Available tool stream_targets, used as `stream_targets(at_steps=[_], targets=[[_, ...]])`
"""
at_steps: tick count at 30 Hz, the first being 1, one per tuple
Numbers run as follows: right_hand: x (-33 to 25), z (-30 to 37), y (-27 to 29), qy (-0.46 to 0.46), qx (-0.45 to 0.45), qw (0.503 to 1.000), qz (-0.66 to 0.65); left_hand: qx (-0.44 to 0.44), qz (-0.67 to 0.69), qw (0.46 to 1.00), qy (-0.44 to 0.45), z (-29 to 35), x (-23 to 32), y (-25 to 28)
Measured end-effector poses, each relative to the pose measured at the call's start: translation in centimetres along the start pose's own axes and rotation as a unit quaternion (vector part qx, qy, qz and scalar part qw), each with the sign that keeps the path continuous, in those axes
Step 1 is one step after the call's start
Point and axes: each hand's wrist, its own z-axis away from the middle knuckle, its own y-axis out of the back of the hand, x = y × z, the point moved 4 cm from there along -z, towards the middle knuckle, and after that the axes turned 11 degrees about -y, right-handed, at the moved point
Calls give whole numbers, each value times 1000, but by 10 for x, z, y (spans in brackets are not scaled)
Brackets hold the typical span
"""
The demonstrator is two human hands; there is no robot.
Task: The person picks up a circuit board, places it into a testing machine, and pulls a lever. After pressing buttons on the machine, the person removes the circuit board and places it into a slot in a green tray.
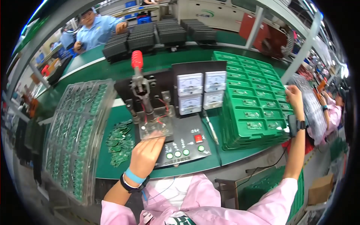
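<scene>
My left hand (147, 153) reaches to the front of a test fixture, its fingers stretched out and tips at the edge of the clear plate (156, 127); what lies under the fingertips is hidden. Above the plate stands a toggle clamp with a red handle (137, 59). At the right edge of a stack of green trays (255, 134), my right hand (295, 98) has its fingers pinched together. Whether a small thing sits between them I cannot make out. Small green circuit boards (252, 102) lie in the top tray's compartments. A loose heap of green boards (120, 142) is left of the fixture.
Clear plastic trays of boards (78, 138) stand at the left. Four-dial meter panel (200, 88) rises behind the control box (183, 142), with a pen-like tool (211, 127) beside it. Black tray stacks (170, 32) line the back; a co-worker in blue (95, 30) is beyond.
</scene>
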Motion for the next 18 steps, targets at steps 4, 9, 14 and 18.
stream_targets(at_steps=[4,9,14,18], targets=[[40,-29,-9,-172,-86,979,66,10,36,999,-22,7,-1,-2],[48,-36,-24,-80,-3,989,128,-35,22,999,-9,12,7,-6],[19,-31,-21,136,79,954,257,-82,67,994,20,7,9,-6],[-125,65,-92,155,-30,972,175,-90,60,993,44,12,13,-8]])
